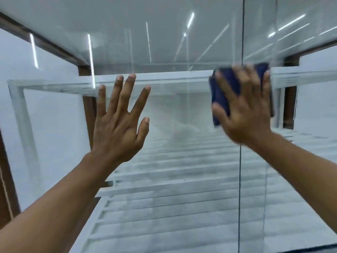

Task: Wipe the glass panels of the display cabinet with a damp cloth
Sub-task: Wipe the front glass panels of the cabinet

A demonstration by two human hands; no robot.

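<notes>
Right hand (pixel 244 106): fingers spread and straight, palm pressing the dark blue cloth (pixel 221 99) flat against the glass. It isn't curled round the cloth, just pinning it. The cloth sits high on the cabinet front, straddling the vertical seam (pixel 241 179) between the left glass panel (pixel 182 110) and the right glass panel (pixel 291 161). Its edges show beyond the fingertips and beside the thumb.

Hand and cloth are blurred, so I read this as mid-stroke on the upper band of the glass. Wiping is underway, with most of the lower glass probably left to do.

Next move, my call: keep the palm flat with even pressure, sweep across or down in overlapping passes, and don't let the cloth slip out from under the fingers at the seam.

Left hand (pixel 118 121): open, fingers fanned, holding nothing, raised at the left panel. I can't tell whether it touches the glass or hovers just off it. It looks like bracing.

Both forearms reach up and forward. Behind the glass are white slatted shelves (pixel 164 198), and a brown frame (pixel 45 41) sits upper left.
</notes>
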